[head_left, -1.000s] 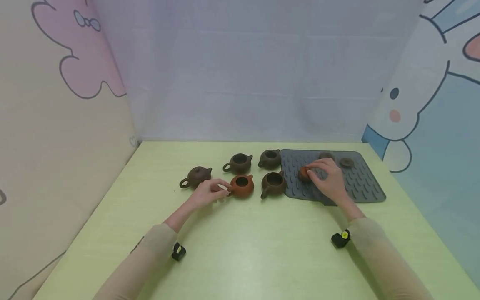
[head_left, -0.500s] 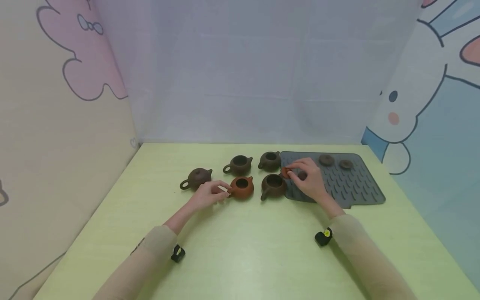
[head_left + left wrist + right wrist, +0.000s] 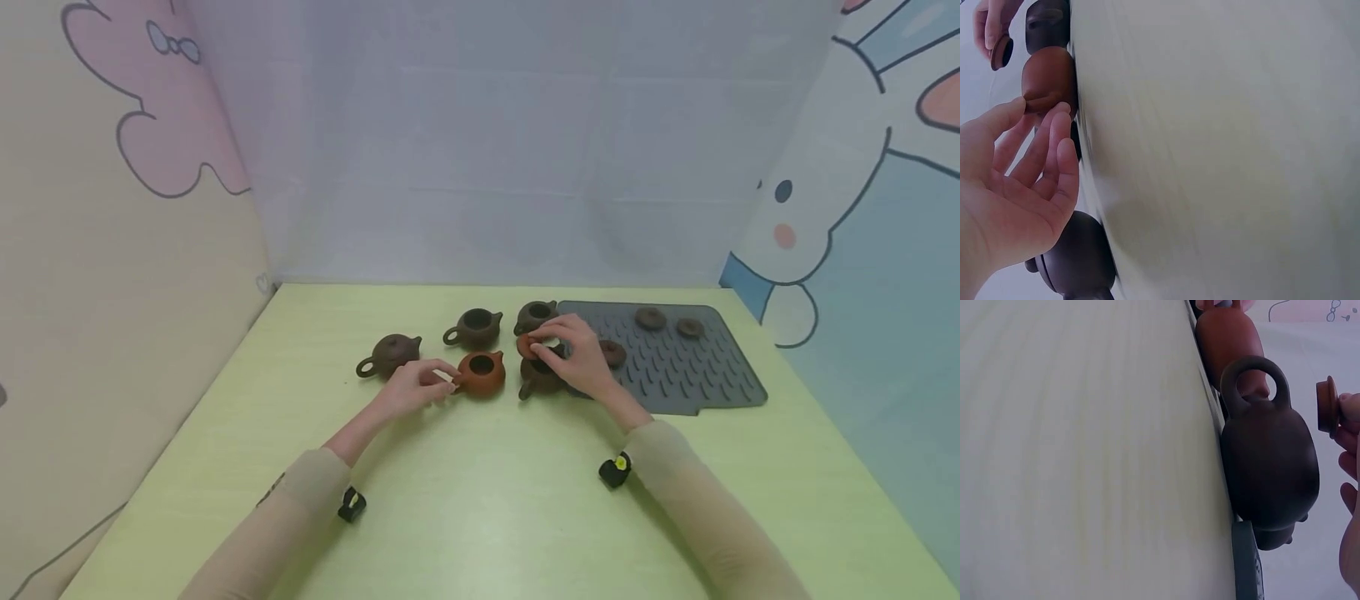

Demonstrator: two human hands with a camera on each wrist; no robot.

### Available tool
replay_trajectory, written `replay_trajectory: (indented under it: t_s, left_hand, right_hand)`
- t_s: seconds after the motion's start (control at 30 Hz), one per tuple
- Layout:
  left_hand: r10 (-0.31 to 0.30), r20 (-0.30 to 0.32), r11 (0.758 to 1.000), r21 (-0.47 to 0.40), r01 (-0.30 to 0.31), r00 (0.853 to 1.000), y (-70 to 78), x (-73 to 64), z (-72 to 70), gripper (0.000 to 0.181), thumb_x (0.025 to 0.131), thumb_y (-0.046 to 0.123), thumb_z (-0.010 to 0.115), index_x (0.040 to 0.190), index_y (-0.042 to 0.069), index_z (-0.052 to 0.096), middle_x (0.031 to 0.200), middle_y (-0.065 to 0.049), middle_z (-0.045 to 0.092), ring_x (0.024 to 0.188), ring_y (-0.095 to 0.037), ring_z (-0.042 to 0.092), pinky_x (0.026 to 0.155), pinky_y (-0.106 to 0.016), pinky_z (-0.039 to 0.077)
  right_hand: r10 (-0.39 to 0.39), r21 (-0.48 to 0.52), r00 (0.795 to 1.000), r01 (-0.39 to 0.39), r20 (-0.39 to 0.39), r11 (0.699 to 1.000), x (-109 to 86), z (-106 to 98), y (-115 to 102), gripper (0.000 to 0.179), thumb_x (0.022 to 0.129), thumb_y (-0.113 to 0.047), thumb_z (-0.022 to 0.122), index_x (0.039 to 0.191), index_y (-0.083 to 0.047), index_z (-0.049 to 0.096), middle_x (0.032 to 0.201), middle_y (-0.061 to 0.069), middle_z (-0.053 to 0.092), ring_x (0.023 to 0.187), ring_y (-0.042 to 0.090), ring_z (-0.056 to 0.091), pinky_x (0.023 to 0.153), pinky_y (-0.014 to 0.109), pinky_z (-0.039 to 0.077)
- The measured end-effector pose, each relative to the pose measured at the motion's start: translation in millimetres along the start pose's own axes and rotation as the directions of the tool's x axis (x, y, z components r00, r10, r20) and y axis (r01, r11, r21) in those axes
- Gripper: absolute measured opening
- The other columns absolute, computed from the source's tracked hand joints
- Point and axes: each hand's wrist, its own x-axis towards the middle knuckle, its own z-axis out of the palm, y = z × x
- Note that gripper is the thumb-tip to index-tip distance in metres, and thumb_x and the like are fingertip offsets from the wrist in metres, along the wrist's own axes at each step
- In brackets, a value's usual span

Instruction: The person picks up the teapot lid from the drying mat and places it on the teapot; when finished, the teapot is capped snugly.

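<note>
My left hand (image 3: 412, 389) pinches the handle of an open reddish-brown teapot (image 3: 482, 380) between thumb and fingers. In the left wrist view that teapot (image 3: 1047, 72) stands on the table, its handle at my fingertips. Held by its knob in my right hand (image 3: 581, 358) is a reddish-brown teapot lid (image 3: 527, 347), up in the air. The right wrist view has the lid (image 3: 1327, 407) apart from every pot. Beneath my right hand sits a lidless dark teapot (image 3: 536, 380), partly hidden.
Two more lidless dark teapots, one on the left (image 3: 477, 329) and one on the right (image 3: 536, 315), stand behind. A lidded dark teapot (image 3: 393, 353) is at the left. On the grey mat (image 3: 720, 375) lie several dark lids, among them a round one (image 3: 650, 317).
My right hand has lifted the reddish-brown lid from the mat and carried it left, over the near dark teapot. My left hand has stayed at the reddish-brown teapot's handle.
</note>
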Motion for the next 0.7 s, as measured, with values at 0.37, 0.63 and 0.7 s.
replay_trajectory:
  t_s: [0.37, 0.63, 0.7]
  left_hand:
    - [-0.015, -0.014, 1.0, 0.001, 0.015, 1.0, 3.2, -2.1, 1.6, 0.021, 0.093, 0.018, 0.067, 0.114, 0.018, 0.071, 0.094, -0.01, 0.078, 0.073, -0.015, 0.071, 0.063, -0.028, 0.055]
    - [-0.017, -0.01, 1.0, -0.007, 0.017, 1.0, 3.3, -1.8, 3.2, 0.023, 0.094, 0.02, 0.067, 0.116, 0.019, 0.07, 0.096, -0.01, 0.078, 0.075, -0.016, 0.071, 0.064, -0.028, 0.055]
    - [-0.016, -0.021, 1.0, -0.008, 0.016, 1.0, 3.3, -0.2, 3.1, 0.022, 0.094, 0.02, 0.067, 0.115, 0.02, 0.071, 0.096, -0.009, 0.078, 0.075, -0.016, 0.072, 0.065, -0.028, 0.055]
  right_hand:
    - [-0.018, -0.088, 0.997, 0.024, 0.069, 0.996, 10.4, 22.4, -18.5, 0.021, 0.081, -0.014, 0.081, 0.101, -0.01, 0.076, 0.099, 0.006, 0.072, 0.098, 0.022, 0.06, 0.086, 0.04, 0.05]
    - [-0.009, -0.114, 0.99, 0.026, 0.144, 0.993, 16.6, 33.2, -25.1, 0.019, 0.083, -0.018, 0.079, 0.101, -0.011, 0.077, 0.099, 0.004, 0.073, 0.098, 0.021, 0.061, 0.086, 0.039, 0.051]
    - [0.0, -0.116, 0.985, 0.02, 0.17, 0.993, 20.2, 35.0, -26.1, 0.019, 0.085, -0.02, 0.078, 0.102, -0.011, 0.077, 0.099, 0.004, 0.072, 0.097, 0.02, 0.061, 0.087, 0.039, 0.05]
